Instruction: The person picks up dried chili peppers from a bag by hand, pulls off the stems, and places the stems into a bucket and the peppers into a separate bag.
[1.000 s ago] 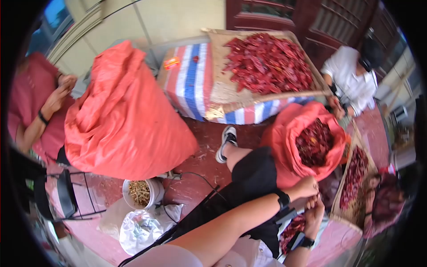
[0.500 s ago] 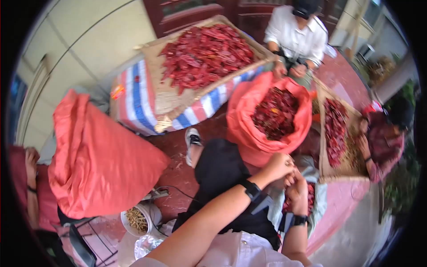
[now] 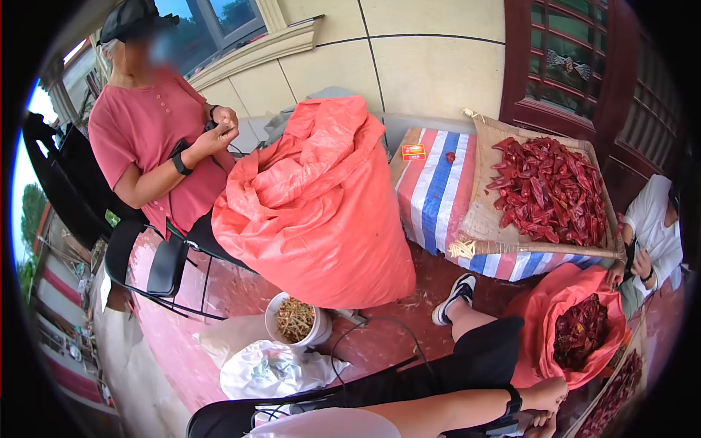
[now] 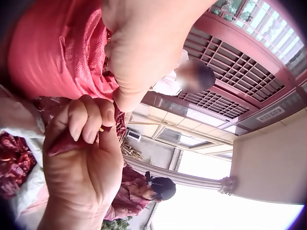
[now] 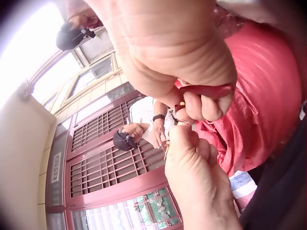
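My right hand (image 5: pixel 172 52) curls its fingers round a dark red dried chili (image 5: pixel 208 90), pressing it against the palm. A small yellow spot shows at the chili's end, near my right fingertips. Close against them is my left hand (image 5: pixel 196 177), its fingers curled and thumb pinched in. A thin brown stem (image 5: pixel 166 151) sticks out beside the left thumb. Seen from the head, both hands meet at the lower right, beside an open red sack (image 3: pixel 526 328) of dried chilies (image 3: pixel 582 332). In the left wrist view, the left hand's fingertips are mostly hidden.
A tall red sack (image 3: pixel 321 219) stands in front of me. Behind it, chilies (image 3: pixel 548 193) lie on a woven tray (image 3: pixel 489 219) over striped cloth. A white bucket (image 3: pixel 321 328) holds stalks. One person (image 3: pixel 164 139) sits left, another (image 3: pixel 653 226) right.
The head view swung right, then back left, bringing the seated person at left into fuller view. My hands stay together but now appear lower in the frame, at the bottom right.
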A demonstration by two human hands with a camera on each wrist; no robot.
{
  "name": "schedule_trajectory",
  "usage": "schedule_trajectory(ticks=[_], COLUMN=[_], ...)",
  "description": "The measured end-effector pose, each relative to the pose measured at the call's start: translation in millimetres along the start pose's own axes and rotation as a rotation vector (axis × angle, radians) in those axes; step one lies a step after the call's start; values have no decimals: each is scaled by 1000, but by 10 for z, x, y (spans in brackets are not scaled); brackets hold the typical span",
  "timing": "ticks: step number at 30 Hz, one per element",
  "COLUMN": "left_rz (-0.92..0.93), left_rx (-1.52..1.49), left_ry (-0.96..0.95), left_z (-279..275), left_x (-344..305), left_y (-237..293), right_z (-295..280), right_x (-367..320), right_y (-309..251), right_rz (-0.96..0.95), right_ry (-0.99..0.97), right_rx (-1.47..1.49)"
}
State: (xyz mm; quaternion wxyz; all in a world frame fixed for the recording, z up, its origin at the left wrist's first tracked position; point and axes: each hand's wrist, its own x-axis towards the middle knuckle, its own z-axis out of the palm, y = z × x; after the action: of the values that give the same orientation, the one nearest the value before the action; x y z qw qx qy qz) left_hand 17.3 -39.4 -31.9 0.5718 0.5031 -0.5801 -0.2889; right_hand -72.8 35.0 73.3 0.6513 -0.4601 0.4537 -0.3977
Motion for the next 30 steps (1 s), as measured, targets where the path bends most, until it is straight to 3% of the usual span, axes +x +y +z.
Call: schedule_trajectory(ticks=[4, 6, 7, 9, 11, 14, 15, 16, 17, 21, 24, 27, 29, 30], left_rz=[-60, -162, -161, -342, -360, -432, -459, -482, -503, -604, -402, -193, -243, -281], left_rx=[-26, -164, -165, -262, -282, -345, -364, -374, -375, -331, -88, 38, 71, 50], left_ry=[59, -65, -59, -153, -152, -145, -144, -144, -146, -140, -63, -4, 15, 37], left_z=[-51, 31, 80, 179, 303, 511, 552, 549, 498, 202, 90, 105, 165, 75], left_x=[-4, 39, 59, 96, 108, 90, 71, 75, 89, 127, 53, 5, -17, -48], left_y=[-23, -225, -285, -389, -467, -602, -626, -670, -734, -483, -271, -224, -245, -129], right_z=[75, 338, 230, -89, 73, 122, 310, 129, -16, 122, 33, -207, -282, -66], right_x=[0, -108, -62, 68, 24, 30, -30, 43, 130, 199, 112, 276, 314, 161], right_y=[-35, -189, -117, 93, -43, -108, -224, -145, -40, -74, -62, 163, 257, 116], right_rz=[-62, 92, 91, 109, 124, 126, 141, 136, 166, 125, 144, 270, 282, 247], right_ry=[-114, 128, 124, -80, 2, -94, 60, 56, -73, -88, -78, -160, -189, -64], right_rx=[-216, 56, 52, 307, 286, 314, 264, 279, 370, 354, 260, 439, 461, 370])
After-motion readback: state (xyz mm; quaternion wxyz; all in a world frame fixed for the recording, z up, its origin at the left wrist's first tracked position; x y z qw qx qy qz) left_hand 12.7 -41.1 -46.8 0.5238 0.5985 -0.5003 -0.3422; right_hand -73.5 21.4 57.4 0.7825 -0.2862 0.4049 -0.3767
